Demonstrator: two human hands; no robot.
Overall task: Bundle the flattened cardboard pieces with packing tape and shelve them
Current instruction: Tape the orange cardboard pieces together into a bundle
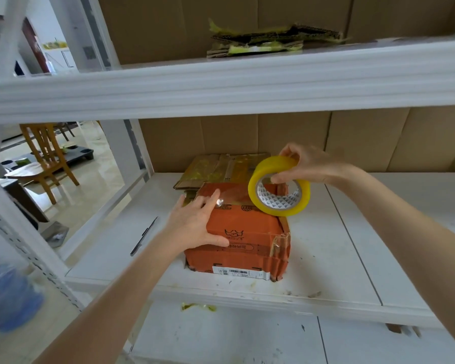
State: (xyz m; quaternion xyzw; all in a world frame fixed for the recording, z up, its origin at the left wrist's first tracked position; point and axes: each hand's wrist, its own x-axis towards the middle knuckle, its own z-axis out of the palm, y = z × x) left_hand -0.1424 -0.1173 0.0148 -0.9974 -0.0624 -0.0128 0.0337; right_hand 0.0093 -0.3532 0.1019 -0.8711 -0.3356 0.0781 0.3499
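Observation:
A stack of flattened orange cardboard lies on the white middle shelf, a barcode label at its near edge. My left hand rests flat on the stack's left side, fingers straight on a strip of clear tape. My right hand grips a yellow roll of packing tape just above the stack's far right corner, thumb inside the core. Behind the stack lies a taped brown cardboard bundle. Another taped bundle sits on the upper shelf.
A dark pen-like tool lies on the shelf left of the stack. Brown cardboard sheets line the rack's back. A scrap of yellow tape sticks to the shelf's front edge. Wooden chairs stand in the room at left.

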